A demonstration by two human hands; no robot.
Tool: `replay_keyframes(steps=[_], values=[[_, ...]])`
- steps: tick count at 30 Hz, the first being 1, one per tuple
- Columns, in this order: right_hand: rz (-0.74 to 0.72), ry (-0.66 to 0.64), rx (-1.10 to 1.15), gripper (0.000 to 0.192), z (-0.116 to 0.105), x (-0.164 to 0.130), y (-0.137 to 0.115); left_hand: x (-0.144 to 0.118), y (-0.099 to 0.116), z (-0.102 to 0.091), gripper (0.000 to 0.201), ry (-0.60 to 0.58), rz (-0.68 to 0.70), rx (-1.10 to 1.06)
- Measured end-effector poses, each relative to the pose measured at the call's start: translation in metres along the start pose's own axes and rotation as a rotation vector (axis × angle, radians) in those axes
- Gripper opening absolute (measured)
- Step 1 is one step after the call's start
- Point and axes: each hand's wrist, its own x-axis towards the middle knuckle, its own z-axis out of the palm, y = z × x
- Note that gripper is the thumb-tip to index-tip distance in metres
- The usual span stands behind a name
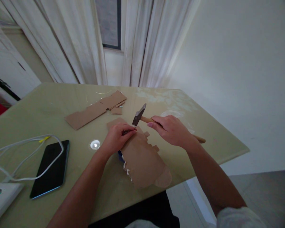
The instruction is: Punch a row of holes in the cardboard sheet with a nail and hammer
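Observation:
My right hand grips the wooden handle of a hammer, whose dark metal head hovers just above the fingertips of my left hand. My left hand pinches a small dark nail against a flattened brown cardboard piece lying on the pale table. The cardboard's near end hangs over the table's front edge. Something blue peeks out under the cardboard by my left wrist.
A long cardboard strip and a small scrap lie further back. A black phone with a white cable over it sits at the left, beside a white device. White curtains hang behind the table.

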Motion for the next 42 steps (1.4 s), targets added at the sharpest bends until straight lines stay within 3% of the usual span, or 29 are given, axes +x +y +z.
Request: replay_keyframes(steps=[3,9,15,21,26,31,37,42], values=[[0.002,0.033,0.055,0.045,-0.0001,-0.0012,0.0007,0.0002,0.0004,-0.0005,0.018,0.001,0.005,0.004],[0.002,-0.039,-0.012,0.042,0.0038,-0.0021,-0.0020,-0.0001,-0.0005,0.0003,0.018,0.001,0.000,0.008],[0.007,0.036,0.084,0.044,0.0025,-0.0033,-0.0006,0.0002,-0.0005,0.0003,0.019,0.011,-0.001,-0.001],[0.016,-0.082,0.007,0.040,0.0060,-0.0027,0.0000,0.0006,-0.0042,0.0010,0.019,-0.020,-0.021,0.009],[0.042,-0.028,0.040,0.041,0.0043,-0.0042,0.0021,0.0008,-0.0020,0.0008,0.020,-0.012,-0.013,0.018],[0.032,-0.026,0.051,0.041,0.0040,-0.0063,0.0039,-0.0001,0.0014,-0.0020,0.036,0.001,0.031,0.100],[0.028,-0.058,0.023,0.041,0.0088,-0.0068,0.0039,-0.0017,0.0031,-0.0052,0.046,-0.118,0.023,0.105],[0.024,-0.075,0.016,0.041,0.0090,-0.0067,0.0035,-0.0012,0.0048,-0.0052,0.043,-0.138,0.011,0.066]])
